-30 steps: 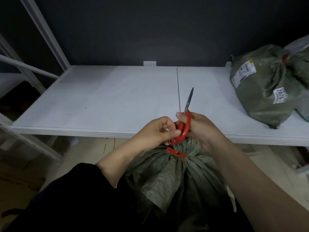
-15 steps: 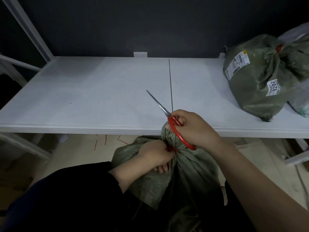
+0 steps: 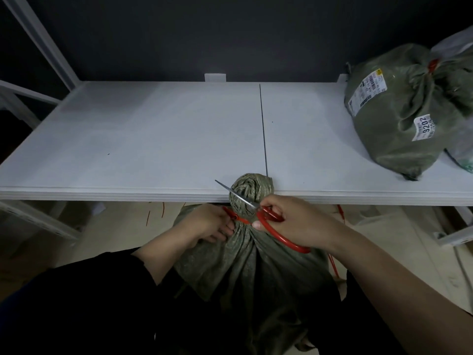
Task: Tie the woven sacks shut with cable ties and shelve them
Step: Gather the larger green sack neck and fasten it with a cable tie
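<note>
A green woven sack [image 3: 245,262] stands in front of me below the shelf edge, its neck bunched and bound by a red cable tie [image 3: 236,218]. My left hand [image 3: 207,222] grips the sack's neck at the tie. My right hand [image 3: 294,221] holds red-handled scissors [image 3: 271,221], whose steel blades point up-left across the gathered top of the sack. The white shelf [image 3: 153,139] spreads out behind the sack. A second green sack [image 3: 399,116], tied with a red tie and bearing labels, lies on the shelf at the right.
A pale plastic bag [image 3: 460,155] lies behind the shelved sack at the right edge. White shelf uprights [image 3: 38,42] rise at the left. Cut red tie pieces [image 3: 156,213] lie on the floor under the shelf. A dark wall backs the shelf.
My left hand dropped from the scissors to the sack's neck. The scissors swung from pointing up to pointing up-left and came down to the tie. The sack's top now stands higher.
</note>
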